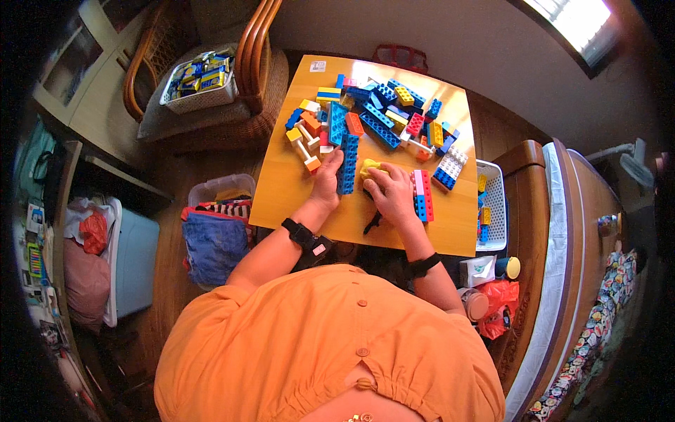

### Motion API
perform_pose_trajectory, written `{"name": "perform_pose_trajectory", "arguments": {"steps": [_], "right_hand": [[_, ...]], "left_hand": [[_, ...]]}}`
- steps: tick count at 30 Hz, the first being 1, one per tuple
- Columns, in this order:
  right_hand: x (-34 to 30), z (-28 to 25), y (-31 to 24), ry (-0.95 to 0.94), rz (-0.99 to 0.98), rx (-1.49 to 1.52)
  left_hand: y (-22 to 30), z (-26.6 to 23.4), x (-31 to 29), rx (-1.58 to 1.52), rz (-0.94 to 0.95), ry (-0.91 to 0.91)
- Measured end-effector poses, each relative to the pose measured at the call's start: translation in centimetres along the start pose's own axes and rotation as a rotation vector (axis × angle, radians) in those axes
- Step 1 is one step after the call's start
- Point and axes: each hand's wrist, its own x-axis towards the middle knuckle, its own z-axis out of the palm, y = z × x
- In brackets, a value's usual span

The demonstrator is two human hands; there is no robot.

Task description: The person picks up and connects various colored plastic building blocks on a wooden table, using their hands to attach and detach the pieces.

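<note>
My left hand (325, 183) grips a long blue building brick (348, 165), which stands lengthwise with its studded side showing. Beside it, the fingers of my right hand (394, 195) are closed on a small yellow piece (368, 167); its exact kind is partly hidden. Close to the right hand's outer side is a joined block of pink, red and blue bricks (422, 195). A mixed pile of loose and joined bricks (380, 125) spreads beyond both hands. White-and-yellow joined pieces (306, 151) lie to the left hand's far left.
The wooden table (281, 204) bears all the bricks. Right of it, a white basket (500, 211) holds more bricks. A tub of folded clothes (218, 232) sits on the left floor. A rattan chair (256, 63) carries a white basket of packets (204, 81).
</note>
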Motion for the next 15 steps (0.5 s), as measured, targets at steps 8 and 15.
{"name": "perform_pose_trajectory", "arguments": {"steps": [8,15], "right_hand": [[0.4,0.2,-1.6,-0.003,0.507,1.046],[-1.8,-1.3,1.8,0.546,0.621,1.033]], "left_hand": [[-1.7,3.7,-0.7,0.228,0.05,-0.3],[-3.6,4.7,-2.9,1.528,0.646,-0.266]]}}
